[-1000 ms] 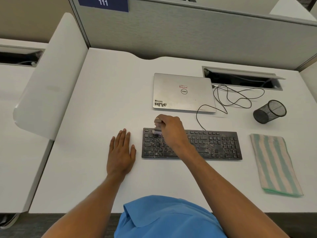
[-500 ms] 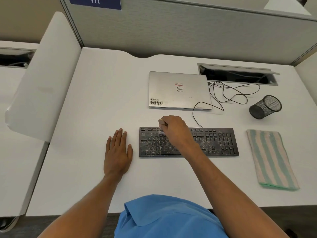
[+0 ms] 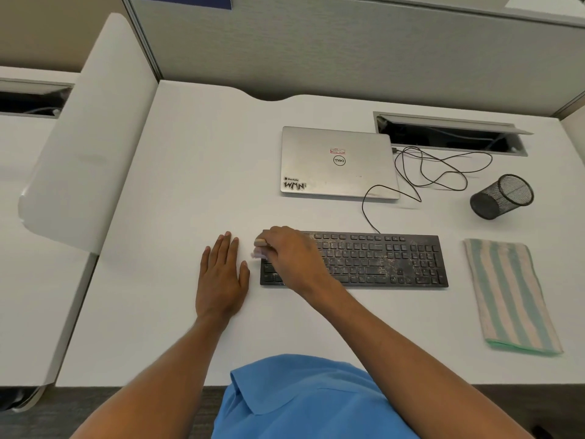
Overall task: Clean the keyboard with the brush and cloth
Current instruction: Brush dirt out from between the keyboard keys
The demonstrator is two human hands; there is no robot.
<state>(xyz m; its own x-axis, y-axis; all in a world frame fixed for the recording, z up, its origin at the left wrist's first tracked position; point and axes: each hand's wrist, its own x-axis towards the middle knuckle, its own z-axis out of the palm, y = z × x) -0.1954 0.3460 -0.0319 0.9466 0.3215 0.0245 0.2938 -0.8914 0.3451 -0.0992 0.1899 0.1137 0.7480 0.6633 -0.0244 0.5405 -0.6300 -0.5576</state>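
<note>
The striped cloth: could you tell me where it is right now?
Head view: the striped cloth lies flat on the desk, right side, just right of the keyboard.

Brush (image 3: pixel 260 247) mostly hidden under right hand (image 3: pixel 294 258), bristles blurred, blue sign (image 3: pixel 186 0) cut by top edge

one each: keyboard (image 3: pixel 380 261), cloth (image 3: pixel 509 296), laptop (image 3: pixel 338 163), cup (image 3: pixel 501 196), probably brush (image 3: pixel 260 248)

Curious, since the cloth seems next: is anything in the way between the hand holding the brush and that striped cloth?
Nothing visible blocks it. The right hand holds the brush at the keyboard's left end; the striped cloth lies past its right end, with bare desk between. The mesh cup and cable sit farther back.
</note>
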